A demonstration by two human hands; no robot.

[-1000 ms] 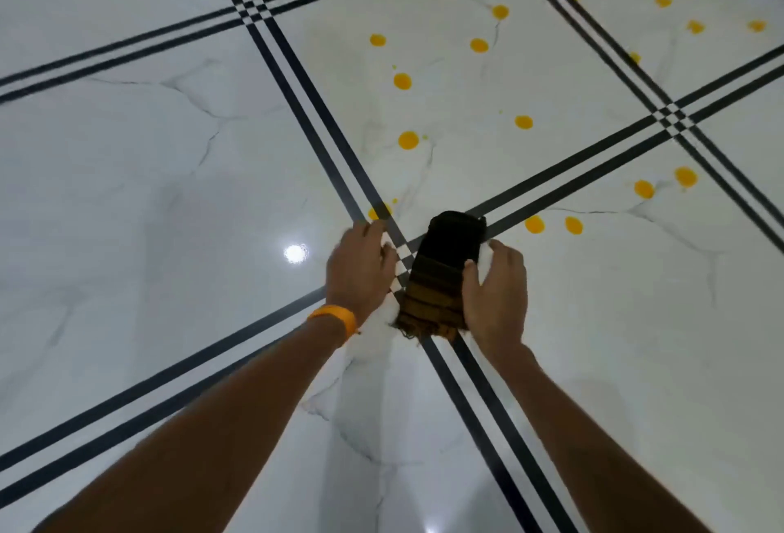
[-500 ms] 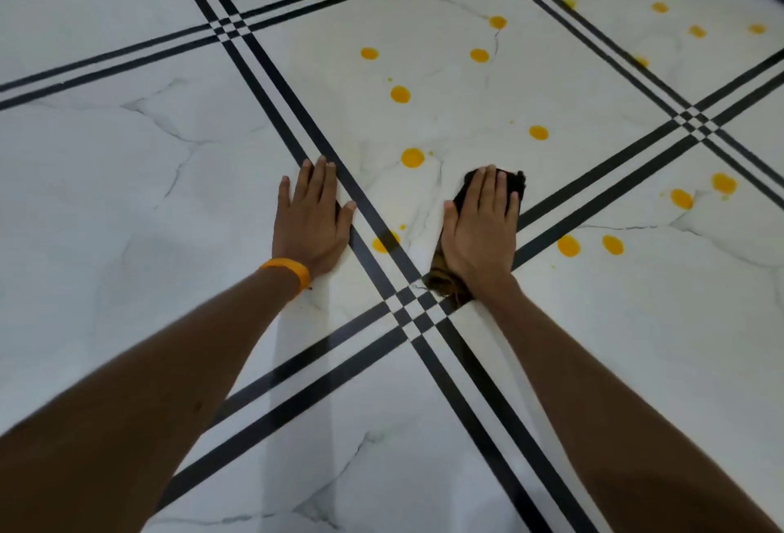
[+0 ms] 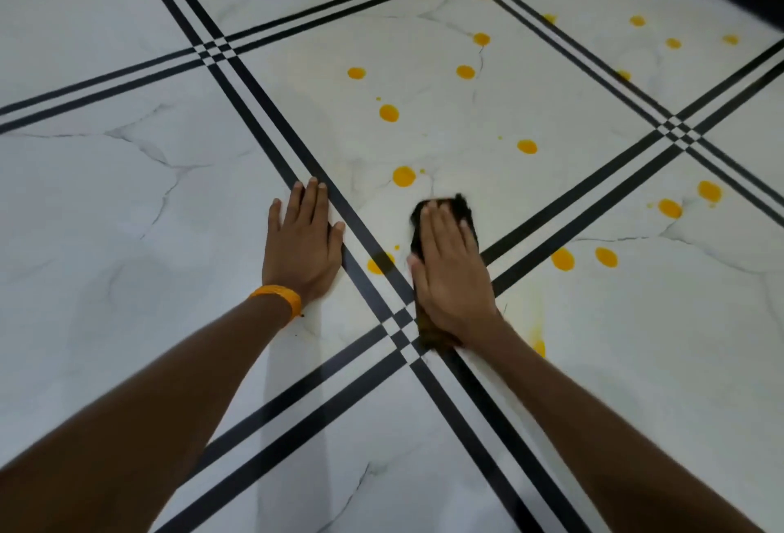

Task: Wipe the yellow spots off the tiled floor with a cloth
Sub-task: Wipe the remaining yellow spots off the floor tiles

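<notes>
Head view, looking down at white marble-pattern floor (image 3: 127, 201) crossed by double black stripes (image 3: 271, 125). Largest item: the tiled floor itself, with yellow spots scattered mainly ahead and to the right of the hands.

Both forearms reach forward. Left hand (image 3: 303, 244) lies flat on the tile, fingers spread and released, holding nothing; it looks like a brace. An orange wristband (image 3: 278, 299) sits on that wrist.

Right hand (image 3: 449, 274) is flat, palm down, pressing a dark cloth (image 3: 460, 206) onto the floor; fingers extended, not clenched around it. The cloth shows beyond the fingertips and again at the heel of the palm, so its long axis runs forward and away from the person, roughly in line with the forearm.

Key relation: the nearest spot (image 3: 379, 264) lies just left of the cloth, between the two hands, partly on a black stripe. Another spot (image 3: 403, 176) lies just ahead and slightly left of the cloth's far end. A pair of spots (image 3: 563, 259) sits near on the right. The right hand is the nearer to all of these.

Judgement: wiping is at an early stage; most spots remain. A faint yellow smear (image 3: 536, 320) right of the wrist may need a second pass.
</notes>
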